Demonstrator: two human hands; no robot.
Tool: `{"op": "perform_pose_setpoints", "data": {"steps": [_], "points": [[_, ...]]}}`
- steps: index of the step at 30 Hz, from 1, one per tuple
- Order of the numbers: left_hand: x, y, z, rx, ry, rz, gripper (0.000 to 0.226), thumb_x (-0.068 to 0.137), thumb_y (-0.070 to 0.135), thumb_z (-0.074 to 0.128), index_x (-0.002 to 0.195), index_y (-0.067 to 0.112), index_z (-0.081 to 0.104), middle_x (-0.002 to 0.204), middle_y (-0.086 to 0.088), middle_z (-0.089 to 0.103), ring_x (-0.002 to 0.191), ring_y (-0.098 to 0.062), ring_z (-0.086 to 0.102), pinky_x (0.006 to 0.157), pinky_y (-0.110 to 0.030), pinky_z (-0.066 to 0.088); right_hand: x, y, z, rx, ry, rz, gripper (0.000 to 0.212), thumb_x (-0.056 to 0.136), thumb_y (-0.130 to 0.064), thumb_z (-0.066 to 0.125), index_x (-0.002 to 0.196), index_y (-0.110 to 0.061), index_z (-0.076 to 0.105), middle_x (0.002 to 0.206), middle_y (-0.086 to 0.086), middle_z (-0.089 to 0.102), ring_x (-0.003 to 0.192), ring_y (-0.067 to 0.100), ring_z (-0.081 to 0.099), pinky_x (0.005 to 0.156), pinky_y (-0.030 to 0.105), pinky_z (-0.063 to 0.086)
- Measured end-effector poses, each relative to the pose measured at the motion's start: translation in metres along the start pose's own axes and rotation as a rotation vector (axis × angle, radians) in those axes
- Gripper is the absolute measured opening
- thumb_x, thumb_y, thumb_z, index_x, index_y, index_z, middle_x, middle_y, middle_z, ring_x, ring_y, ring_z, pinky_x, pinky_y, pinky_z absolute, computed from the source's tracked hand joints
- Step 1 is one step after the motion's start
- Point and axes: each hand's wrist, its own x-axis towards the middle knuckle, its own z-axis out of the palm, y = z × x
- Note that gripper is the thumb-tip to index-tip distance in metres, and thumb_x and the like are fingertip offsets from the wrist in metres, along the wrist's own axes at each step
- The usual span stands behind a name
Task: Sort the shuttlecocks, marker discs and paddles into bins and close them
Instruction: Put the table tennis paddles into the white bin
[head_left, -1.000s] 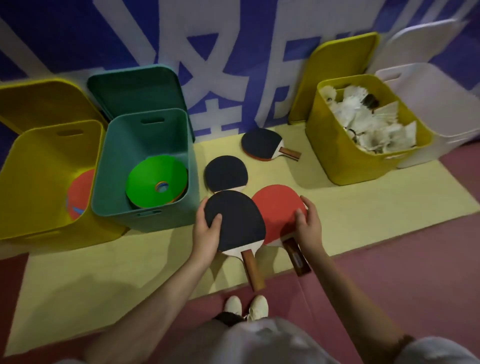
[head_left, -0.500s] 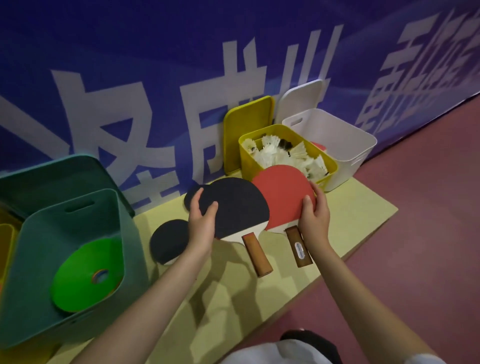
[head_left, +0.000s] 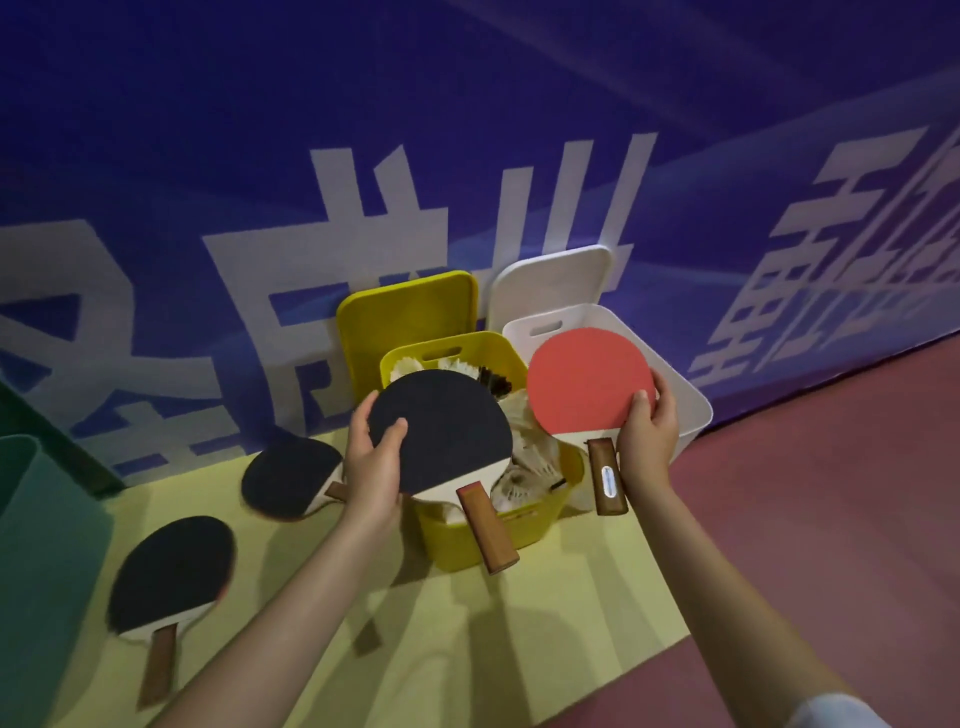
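Observation:
My left hand (head_left: 373, 467) grips the blade edge of a black-faced paddle (head_left: 441, 431), held in the air over the yellow bin (head_left: 488, 530) full of white shuttlecocks (head_left: 530, 452). My right hand (head_left: 647, 436) grips the edge of a red-faced paddle (head_left: 587, 382), held over the open white bin (head_left: 691, 415) just right of the yellow one. Both handles point down toward me. Two more black paddles (head_left: 291, 475) (head_left: 169, 574) lie flat on the yellow mat (head_left: 322, 639) to the left.
A yellow lid (head_left: 405, 317) and a white lid (head_left: 550, 275) lean against the blue banner wall (head_left: 467, 130) behind their bins. A teal bin (head_left: 47, 545) stands at the far left edge. Red floor (head_left: 831, 493) stretches right of the mat.
Both hands have lifted their paddles off the mat and carried them right, up over the yellow and white bins. My view has swung right, leaving the left bins mostly out of sight.

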Motion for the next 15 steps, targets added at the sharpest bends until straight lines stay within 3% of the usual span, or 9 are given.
{"op": "perform_pose_setpoints", "data": {"steps": [4,8,10,15], "points": [[0.002,-0.008,0.029,-0.039,0.117,-0.046,0.044,0.095,0.020,0.057,0.133,0.038,0.046,0.138,0.000,0.049,0.116,-0.020,0.055,0.086,-0.038,0.054,0.075,0.021,0.003,-0.115,-0.068,0.041,0.040,0.099,-0.015,0.037,0.138,-0.017,0.046,0.138,0.003,0.051,0.126,0.019,0.047,0.100,0.025,0.035],[0.009,-0.009,0.055,-0.044,0.146,-0.037,0.042,0.095,0.018,0.056,0.130,0.038,0.046,0.136,0.000,0.050,0.114,-0.020,0.055,0.078,-0.030,0.051,0.124,0.059,0.018,-0.239,-0.213,0.086,0.043,0.098,-0.016,0.036,0.140,-0.018,0.043,0.139,0.008,0.051,0.127,0.027,0.047,0.108,0.041,0.037],[0.016,-0.005,0.068,-0.047,0.143,-0.027,0.042,0.095,0.016,0.055,0.130,0.038,0.046,0.133,0.001,0.051,0.110,-0.019,0.056,0.077,-0.030,0.052,0.139,0.077,0.028,-0.262,-0.248,0.113,0.043,0.098,-0.015,0.037,0.141,-0.015,0.043,0.138,0.011,0.051,0.127,0.030,0.047,0.107,0.042,0.037],[0.046,0.004,0.095,-0.023,0.103,0.006,0.038,0.095,0.017,0.056,0.120,0.045,0.049,0.129,0.003,0.055,0.110,-0.018,0.058,0.086,-0.038,0.055,0.165,0.111,0.053,-0.216,-0.278,0.242,0.041,0.097,-0.014,0.039,0.138,-0.016,0.045,0.132,0.013,0.055,0.119,0.032,0.053,0.103,0.047,0.042]]}}
